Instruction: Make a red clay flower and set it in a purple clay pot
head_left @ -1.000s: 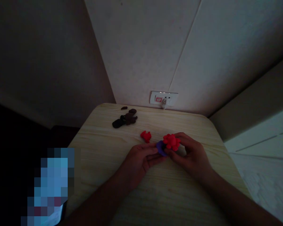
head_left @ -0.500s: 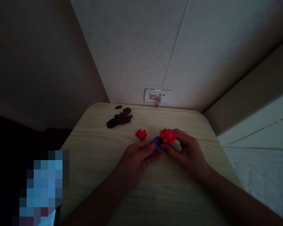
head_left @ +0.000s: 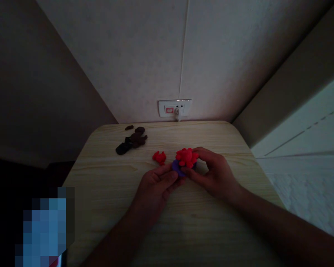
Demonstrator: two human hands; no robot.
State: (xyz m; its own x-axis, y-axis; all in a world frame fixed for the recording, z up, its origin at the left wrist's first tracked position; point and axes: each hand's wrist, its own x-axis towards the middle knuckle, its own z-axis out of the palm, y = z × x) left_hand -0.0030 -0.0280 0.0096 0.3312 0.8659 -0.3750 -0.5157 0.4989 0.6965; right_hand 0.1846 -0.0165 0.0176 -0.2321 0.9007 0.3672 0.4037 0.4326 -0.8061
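On a light wooden table [head_left: 114, 193], both my hands meet at a small clay-like model. My right hand [head_left: 214, 174] pinches a lumpy red piece [head_left: 186, 157] from the right side and top. Under that red piece sits a purple disc [head_left: 177, 169], and my left hand [head_left: 156, 187] closes its thumb and fingers on the disc's left edge. The red piece rests on the purple one. A smaller red lump [head_left: 159, 157] lies loose on the table just to the left of them.
Several dark brown and black lumps [head_left: 132, 141] lie at the table's far left. A white wall socket [head_left: 174, 107] with a plug sits on the wall behind. A blurred blue patch [head_left: 44, 230] is at lower left. The room is dim.
The camera has turned, so everything sits lower-left in view. My hands keep the same hold on the red and purple pieces, pressed a little closer together.
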